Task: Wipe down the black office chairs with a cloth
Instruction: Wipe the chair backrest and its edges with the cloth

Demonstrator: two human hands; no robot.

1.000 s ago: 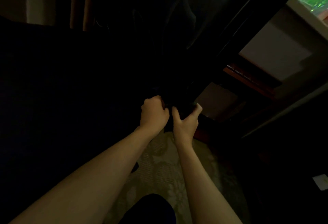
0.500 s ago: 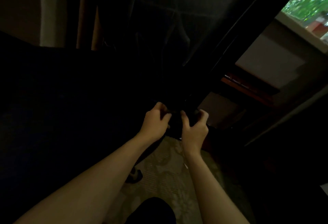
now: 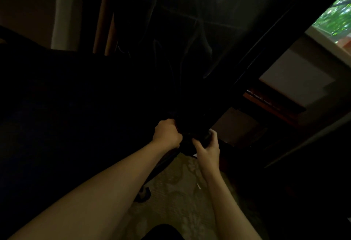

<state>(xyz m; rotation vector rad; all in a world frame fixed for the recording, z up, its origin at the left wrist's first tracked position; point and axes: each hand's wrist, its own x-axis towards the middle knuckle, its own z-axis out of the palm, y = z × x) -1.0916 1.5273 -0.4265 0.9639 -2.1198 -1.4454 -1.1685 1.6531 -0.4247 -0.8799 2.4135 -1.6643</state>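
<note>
The scene is very dark. A black office chair [image 3: 62,110] fills the left half, and one leg with a caster [image 3: 143,194] stands on the rug. My left hand [image 3: 166,135] is a closed fist at the chair's right edge and grips a dark cloth [image 3: 187,144]. My right hand [image 3: 207,149] is just right of it, fingers curled round the same bunched cloth. The cloth is hard to tell from the dark chair behind it. A dark mesh-like panel [image 3: 199,21], perhaps a chair back, rises behind the hands.
A pale patterned rug [image 3: 176,198] covers the floor below my arms. A black diagonal bar [image 3: 266,45] runs from the upper right towards the hands. A lit window [image 3: 336,17] and pale wall are at the right, with reddish wooden furniture [image 3: 269,101] beneath.
My right hand's fingers have curled closer round the cloth and both hands have drawn together. The view has tilted, bringing the chair's caster into sight.
</note>
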